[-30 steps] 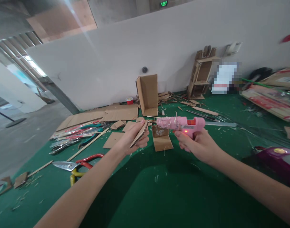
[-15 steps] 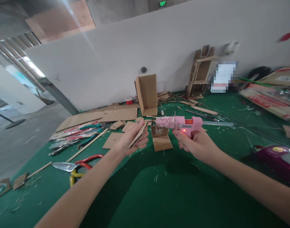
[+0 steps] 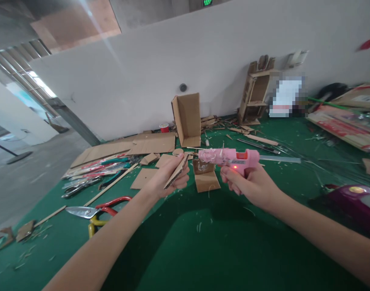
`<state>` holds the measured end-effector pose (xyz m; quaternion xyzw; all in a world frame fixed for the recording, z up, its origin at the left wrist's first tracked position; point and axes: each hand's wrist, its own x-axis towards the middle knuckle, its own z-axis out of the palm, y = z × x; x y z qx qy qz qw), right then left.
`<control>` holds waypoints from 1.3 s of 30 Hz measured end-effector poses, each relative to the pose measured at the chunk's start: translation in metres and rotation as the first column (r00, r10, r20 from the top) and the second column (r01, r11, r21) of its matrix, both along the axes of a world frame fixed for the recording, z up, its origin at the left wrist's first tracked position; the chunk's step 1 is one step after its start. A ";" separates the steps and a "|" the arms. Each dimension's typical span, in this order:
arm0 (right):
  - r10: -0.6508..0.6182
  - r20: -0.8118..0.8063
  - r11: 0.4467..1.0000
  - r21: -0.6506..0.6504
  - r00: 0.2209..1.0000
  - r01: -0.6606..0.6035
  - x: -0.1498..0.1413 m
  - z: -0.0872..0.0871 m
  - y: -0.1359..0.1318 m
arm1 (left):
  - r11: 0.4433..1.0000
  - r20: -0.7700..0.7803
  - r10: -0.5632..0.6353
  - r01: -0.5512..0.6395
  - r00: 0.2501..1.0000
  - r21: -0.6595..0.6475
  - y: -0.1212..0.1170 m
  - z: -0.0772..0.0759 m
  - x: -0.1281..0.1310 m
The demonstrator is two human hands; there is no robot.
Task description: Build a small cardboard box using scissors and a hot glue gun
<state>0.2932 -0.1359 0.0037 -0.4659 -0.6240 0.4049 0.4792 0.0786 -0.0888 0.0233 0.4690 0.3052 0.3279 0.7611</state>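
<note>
Hardly any movement over the last second: the whole view slips slightly, while hands, card and tool keep their places relative to one another. Left hand (image 3: 169, 173): fingers curled closed around a small cardboard piece (image 3: 176, 173), held tilted above the green tabletop (image 3: 203, 250). Right hand (image 3: 254, 186): fingers wrapped about the grip of a pink glue gun (image 3: 218, 156), red light lit; trigger hidden. Gun lies at 3 o'clock from the left hand, its nozzle (image 3: 193, 154) pointing to 9, right by the card's upper edge; contact cannot be told. Clear glue stick (image 3: 280, 159) juts out toward 3. From the left hand: folded cardboard (image 3: 207, 182) at 3 o'clock, upright cardboard box (image 3: 189, 117) at 12, shears (image 3: 91, 211) at 8.
</note>
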 end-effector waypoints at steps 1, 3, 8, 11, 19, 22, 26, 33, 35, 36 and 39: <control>0.003 0.013 1.000 0.015 1.000 -0.004 0.000 0.000 0.000 | 1.000 -0.001 0.001 -0.001 1.000 0.001 0.000 0.000 0.000; 0.001 0.039 0.999 0.033 0.999 -0.002 0.000 0.000 -0.001 | 1.000 -0.002 0.002 -0.002 1.000 0.004 0.000 -0.001 0.000; -0.002 0.074 1.000 0.031 0.997 0.000 0.003 -0.003 0.000 | 1.000 0.003 -0.007 0.007 1.000 0.000 0.000 -0.002 0.000; 0.004 0.085 0.999 0.035 0.996 -0.007 0.004 -0.005 0.001 | 1.000 0.007 -0.012 0.012 1.000 0.001 0.000 -0.002 0.000; 0.014 0.049 0.999 0.030 0.999 -0.015 0.002 -0.005 -0.002 | 1.000 0.012 0.003 -0.003 1.000 -0.016 0.000 -0.002 0.001; 0.013 0.097 0.999 0.045 0.995 -0.018 0.002 -0.001 -0.005 | 0.999 0.023 0.007 -0.006 1.000 -0.031 0.000 -0.003 0.001; 0.019 0.121 0.998 0.060 0.993 -0.026 0.001 0.003 -0.008 | 0.998 0.021 0.025 -0.024 0.999 -0.053 0.002 -0.005 0.000; 0.049 0.106 0.996 0.063 0.993 -0.056 0.000 0.002 -0.009 | 0.996 0.030 0.031 -0.028 0.999 -0.086 0.005 -0.007 0.000; 0.060 0.099 0.996 0.067 0.993 -0.066 0.001 0.002 -0.010 | 0.995 0.030 0.033 -0.031 0.999 -0.092 0.005 -0.008 0.000; 0.063 0.096 0.995 0.071 0.993 -0.070 0.001 0.001 -0.011 | 0.995 0.029 0.037 -0.034 0.999 -0.095 0.006 -0.008 0.000; 0.081 0.084 0.993 0.073 0.993 -0.088 0.000 0.002 -0.012 | 0.993 0.024 0.048 -0.045 0.999 -0.109 0.006 -0.009 -0.001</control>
